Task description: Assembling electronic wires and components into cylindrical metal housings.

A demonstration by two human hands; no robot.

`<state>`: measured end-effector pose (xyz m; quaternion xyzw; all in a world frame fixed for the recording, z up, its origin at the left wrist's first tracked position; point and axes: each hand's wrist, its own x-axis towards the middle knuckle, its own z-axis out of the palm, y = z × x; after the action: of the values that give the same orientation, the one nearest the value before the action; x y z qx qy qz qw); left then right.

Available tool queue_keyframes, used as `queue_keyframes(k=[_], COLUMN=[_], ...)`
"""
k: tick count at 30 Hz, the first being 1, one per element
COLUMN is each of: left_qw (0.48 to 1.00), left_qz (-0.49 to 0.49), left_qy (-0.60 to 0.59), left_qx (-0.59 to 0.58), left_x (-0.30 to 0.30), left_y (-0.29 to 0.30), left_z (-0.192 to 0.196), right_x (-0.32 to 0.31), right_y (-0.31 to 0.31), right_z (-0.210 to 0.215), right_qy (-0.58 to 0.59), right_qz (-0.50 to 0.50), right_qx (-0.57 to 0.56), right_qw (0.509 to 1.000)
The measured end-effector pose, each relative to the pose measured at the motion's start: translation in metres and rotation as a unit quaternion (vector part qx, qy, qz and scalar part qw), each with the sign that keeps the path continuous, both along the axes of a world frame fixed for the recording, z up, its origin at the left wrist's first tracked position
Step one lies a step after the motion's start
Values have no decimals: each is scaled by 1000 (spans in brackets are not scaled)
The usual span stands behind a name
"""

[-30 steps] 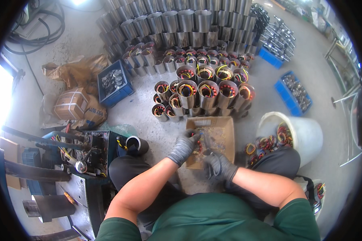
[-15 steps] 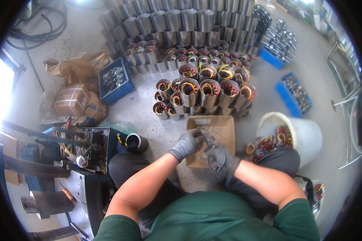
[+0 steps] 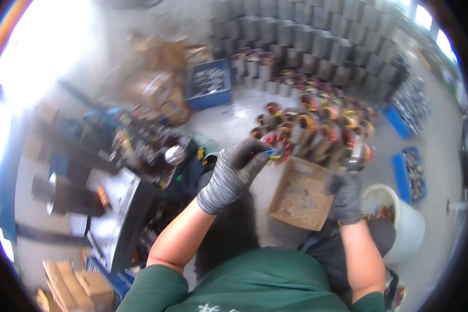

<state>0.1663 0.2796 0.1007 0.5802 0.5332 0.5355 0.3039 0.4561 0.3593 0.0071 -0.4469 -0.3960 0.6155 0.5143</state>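
Note:
My left hand [image 3: 233, 171], in a grey knitted glove, is raised left of the cardboard box with thumb and fingers pinched together. At its fingertips is a ring-shaped wire coil [image 3: 278, 148] with red wrapping and yellow wire; a short blue piece shows beside the fingers. My right hand [image 3: 345, 196], gloved too, is over the right edge of the cardboard box [image 3: 275, 208] and smeared by motion. It seems closed around the scissors [image 3: 354, 162], of which only a blurred metallic shape shows above the fingers. Small coloured scraps lie in the box.
Steel tubes [image 3: 321, 42] stand stacked at the back; shorter ones with coils inside [image 3: 327, 132] stand nearer. A white bucket [image 3: 408, 223] is at my right. Blue crates [image 3: 209, 99] stand left and right. At my left is a machine bench [image 3: 120, 200].
The view has swung left. My hands have moved apart from over the box: the left up and leftward with a coil, the right to the box's right side.

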Motion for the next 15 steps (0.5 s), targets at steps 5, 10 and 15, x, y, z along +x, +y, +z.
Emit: queue_keyframes(k=[5,10,15], left_qw=[992,958,866], left_qz=[125,216,270], left_qy=[-8,-106,-17], left_qx=[-3,-156,-420], left_x=[-58,-103,-140], left_y=[-104,-189,-262], left_z=[13,-53,-179], right_x=[82,148,200], right_y=[55,91,116], right_z=[9,51,61], right_qy=[212,137,16], right_qz=[91,26,-39], right_qx=[-14,83,105], right_qw=[973,987,994])
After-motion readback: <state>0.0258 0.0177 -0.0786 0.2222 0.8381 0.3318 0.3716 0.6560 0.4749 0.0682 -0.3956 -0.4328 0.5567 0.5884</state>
